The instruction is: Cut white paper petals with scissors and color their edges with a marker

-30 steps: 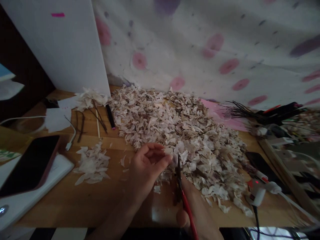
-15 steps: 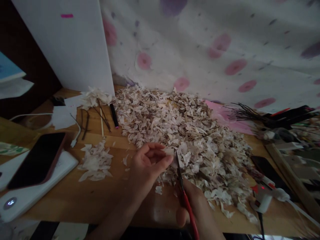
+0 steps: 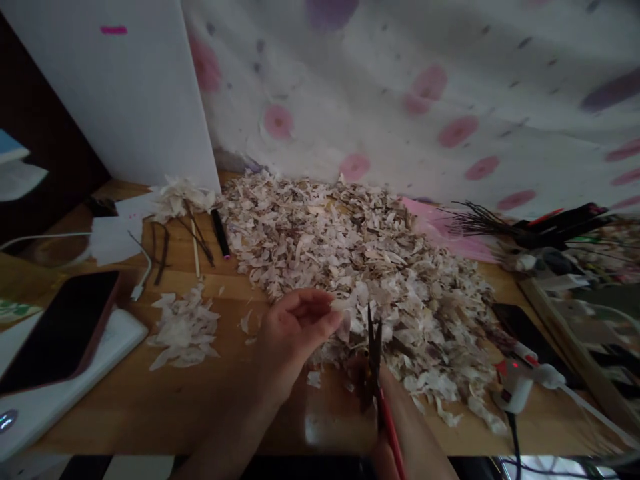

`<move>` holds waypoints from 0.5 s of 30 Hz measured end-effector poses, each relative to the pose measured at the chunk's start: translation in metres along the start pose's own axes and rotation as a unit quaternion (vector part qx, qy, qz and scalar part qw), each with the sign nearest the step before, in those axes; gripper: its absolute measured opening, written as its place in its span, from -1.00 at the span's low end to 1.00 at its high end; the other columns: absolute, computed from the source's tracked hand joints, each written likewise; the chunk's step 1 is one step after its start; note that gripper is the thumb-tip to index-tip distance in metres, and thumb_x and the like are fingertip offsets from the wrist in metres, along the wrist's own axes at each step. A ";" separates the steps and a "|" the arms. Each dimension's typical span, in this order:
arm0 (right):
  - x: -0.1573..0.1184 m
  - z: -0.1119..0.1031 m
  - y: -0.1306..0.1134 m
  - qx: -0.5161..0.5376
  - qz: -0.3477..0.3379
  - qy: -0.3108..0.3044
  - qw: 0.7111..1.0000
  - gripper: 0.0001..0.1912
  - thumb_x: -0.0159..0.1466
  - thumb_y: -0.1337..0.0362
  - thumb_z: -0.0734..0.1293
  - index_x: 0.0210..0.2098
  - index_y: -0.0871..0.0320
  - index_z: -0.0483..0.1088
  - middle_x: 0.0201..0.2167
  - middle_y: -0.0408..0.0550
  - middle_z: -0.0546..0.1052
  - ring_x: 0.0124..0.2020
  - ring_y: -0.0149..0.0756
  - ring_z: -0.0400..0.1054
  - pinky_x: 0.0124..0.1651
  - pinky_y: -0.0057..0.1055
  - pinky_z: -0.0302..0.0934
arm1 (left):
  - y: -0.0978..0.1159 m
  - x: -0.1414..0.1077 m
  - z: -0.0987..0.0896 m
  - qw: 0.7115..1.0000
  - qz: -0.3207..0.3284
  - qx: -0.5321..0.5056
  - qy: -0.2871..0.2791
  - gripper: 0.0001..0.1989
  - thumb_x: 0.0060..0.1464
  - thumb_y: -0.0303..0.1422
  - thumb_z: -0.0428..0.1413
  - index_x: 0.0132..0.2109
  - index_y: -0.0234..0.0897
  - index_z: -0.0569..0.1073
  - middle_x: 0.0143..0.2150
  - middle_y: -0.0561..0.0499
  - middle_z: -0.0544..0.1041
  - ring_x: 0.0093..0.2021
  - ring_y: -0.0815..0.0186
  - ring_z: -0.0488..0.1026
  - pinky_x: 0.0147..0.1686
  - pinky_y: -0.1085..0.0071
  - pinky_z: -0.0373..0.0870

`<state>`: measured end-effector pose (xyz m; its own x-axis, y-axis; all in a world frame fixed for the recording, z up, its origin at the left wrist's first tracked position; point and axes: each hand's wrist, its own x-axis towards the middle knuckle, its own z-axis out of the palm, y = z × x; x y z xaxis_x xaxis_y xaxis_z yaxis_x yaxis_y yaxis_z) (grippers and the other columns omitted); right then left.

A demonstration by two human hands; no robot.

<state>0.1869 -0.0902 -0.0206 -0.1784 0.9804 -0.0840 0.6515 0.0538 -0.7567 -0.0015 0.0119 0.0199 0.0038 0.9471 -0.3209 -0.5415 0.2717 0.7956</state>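
Between the thumb and fingers of my left hand [image 3: 295, 333] is a thin pale petal-like piece [image 3: 344, 325]. To its right, my right hand [image 3: 387, 407] is wrapped round red-handled scissors [image 3: 391, 430]. Their dark blades point up and stand apart, with a gap between them and the pale piece. Behind both hands spreads a large heap of dry whitish and brown flakes [image 3: 320, 240]. A smaller pile of pale cut pieces [image 3: 185, 330] lies on the wooden table [image 3: 125, 400], left of my left hand.
At the left, a phone [image 3: 63, 327] rests on a white device [image 3: 120, 340]. A black marker [image 3: 220, 233], thin sticks and a pale flower-like bundle [image 3: 183, 199] lie behind. At right are dark wires [image 3: 480, 221], a dark phone [image 3: 530, 337] and a white plug [image 3: 516, 383].
The scissors have moved right, away from the pale piece, and their blades have opened. The view has shifted slightly, so the table's things sit further left.
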 end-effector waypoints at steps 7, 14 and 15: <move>0.016 -0.002 -0.027 -0.027 0.092 -0.093 0.991 -0.18 0.09 -0.13 0.46 0.15 0.27 0.24 -0.10 0.23 0.56 -0.12 0.11 0.49 -0.05 -0.13 0.40 | -0.001 -0.005 -0.007 0.996 0.046 0.073 -0.034 -0.77 -0.06 -0.45 0.40 -0.21 -0.23 0.60 -0.38 0.10 0.65 -0.34 0.42 0.60 -0.32 0.58 0.53; 0.028 -0.006 -0.033 -0.024 0.084 -0.068 0.994 0.12 -0.11 -0.74 -0.06 -0.18 0.16 0.28 -0.35 0.12 0.52 -0.39 0.01 0.40 -0.33 -0.15 0.29 | 0.001 -0.007 -0.011 0.987 0.029 0.143 -0.072 -0.74 -0.05 -0.46 0.36 -0.17 -0.21 0.54 -0.40 0.14 0.64 -0.36 0.43 0.59 -0.32 0.58 0.50; 0.028 -0.006 -0.033 -0.029 0.074 -0.061 0.995 0.09 -0.09 -0.73 -0.07 -0.21 0.14 0.28 -0.39 0.09 0.52 -0.43 -0.03 0.38 -0.37 -0.19 0.26 | 0.001 -0.006 -0.011 0.985 0.023 0.152 -0.080 -0.74 -0.05 -0.45 0.35 -0.17 -0.21 0.54 -0.40 0.14 0.64 -0.35 0.43 0.59 -0.32 0.58 0.50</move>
<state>0.1647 -0.0637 0.0063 -0.1623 0.9484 -0.2725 0.7180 -0.0759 -0.6919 -0.0117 0.0045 0.0170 0.1311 0.9679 -0.2144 -0.2677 0.2428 0.9324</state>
